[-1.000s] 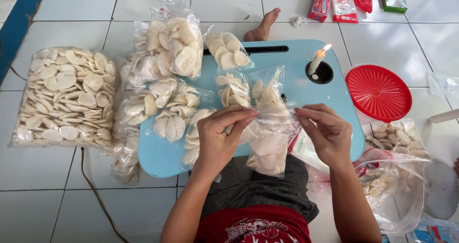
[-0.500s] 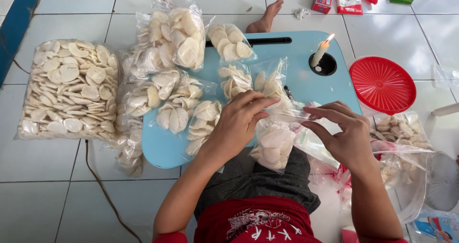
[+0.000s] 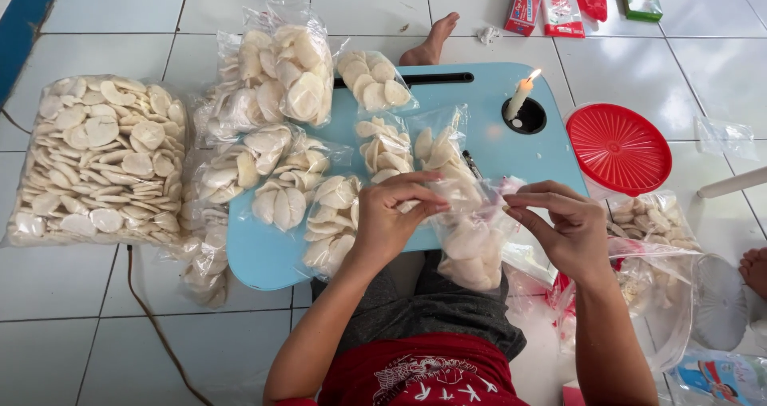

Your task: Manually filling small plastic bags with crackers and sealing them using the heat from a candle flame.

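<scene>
Floor (image 3: 112,310): I saw white tiles all round, a dark cord trailing over them at lower left
Big bag (image 3: 100,158): the largest clear sack of pale round crackers lay flat on the tiles, left of the tray and apart from it
Tray (image 3: 519,154): a light blue lap tray sat over my knees, its far edge slotted with a dark handle; small packs crowded its left half
Packs (image 3: 280,78): filled clear bags of crackers were heaped on the tray's left side and spilled off its left edge onto the tiles
Lid (image 3: 617,148): a red ribbed round lid lay just right of the tray
Open bag (image 3: 647,270): a loose clear bag with crackers inside sat at my right, below the lid
Held pack (image 3: 471,238): the small clear bag of crackers hung at the tray's near edge, between my two hands, its body drooping toward my lap
Left hand (image 3: 391,214): closed, thumb and fingers pinching the mouth of the held pack from the left
Right hand (image 3: 563,226): closed, fingertips pinching the same plastic mouth from the right, the film stretched between both grips
Foot (image 3: 431,42): a bare foot showed past the tray's far edge
Boxes (image 3: 543,6): small red cartons lay on the tiles at the top
Candle (image 3: 521,98): a short white candle burned upright in the tray's round cup hole, right of the held pack
</scene>
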